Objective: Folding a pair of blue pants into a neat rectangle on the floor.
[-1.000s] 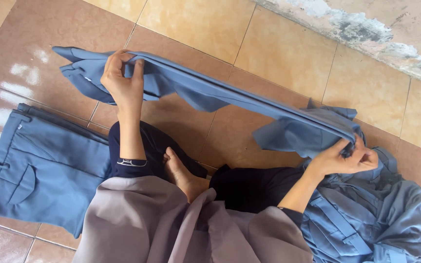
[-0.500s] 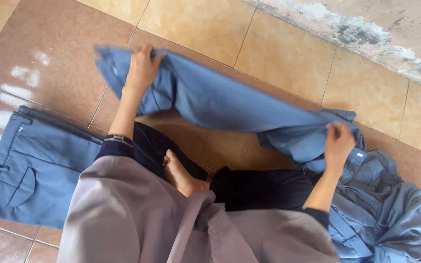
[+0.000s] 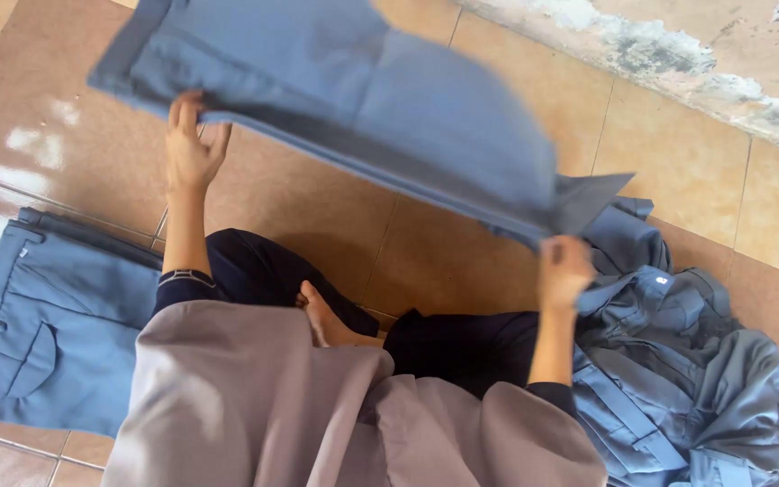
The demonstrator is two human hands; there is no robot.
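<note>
With the left hand (image 3: 189, 149) pinching one end of the blue trousers (image 3: 344, 90) and the right hand (image 3: 565, 269) clutching the other, the raised cloth between both grips could slip loose onto the crumpled garment pile (image 3: 678, 361) below the right grip.

Both arms reach forward past the bare foot (image 3: 322, 317); left hand (image 3: 189, 149) and right hand (image 3: 564, 269) each keep a closed grip.
</note>
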